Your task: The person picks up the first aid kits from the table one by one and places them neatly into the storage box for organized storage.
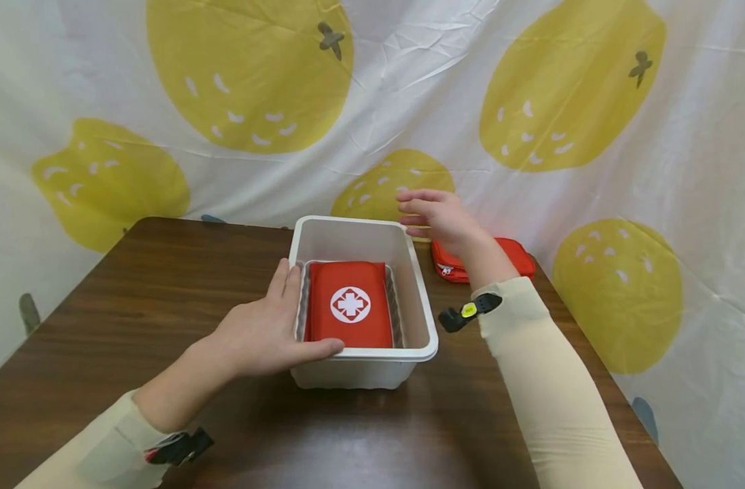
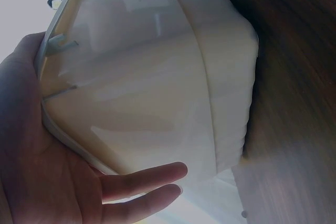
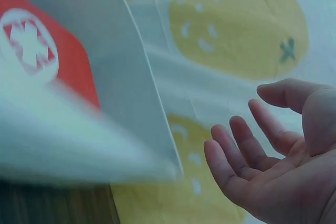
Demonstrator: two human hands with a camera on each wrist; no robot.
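A white plastic bin (image 1: 360,372) stands on the table. Inside it lies a red first-aid pouch (image 1: 323,326) with a white cross in a circle, and a clear plastic edge (image 1: 394,305) shows around the pouch. My left hand (image 1: 259,336) rests at the bin's near left corner. Its thumb lies along the front rim, and in the left wrist view straight fingers (image 2: 152,177) reach along the outer wall. My right hand (image 1: 442,217) is raised by the far right corner, holding nothing; its fingers are loosely bent and spread in the right wrist view.
Behind my right wrist, a second red zipped pouch (image 1: 519,258) lies on the table's far right part. The dark wooden table (image 1: 183,292) ends at a white curtain (image 1: 409,88) printed with yellow lemons.
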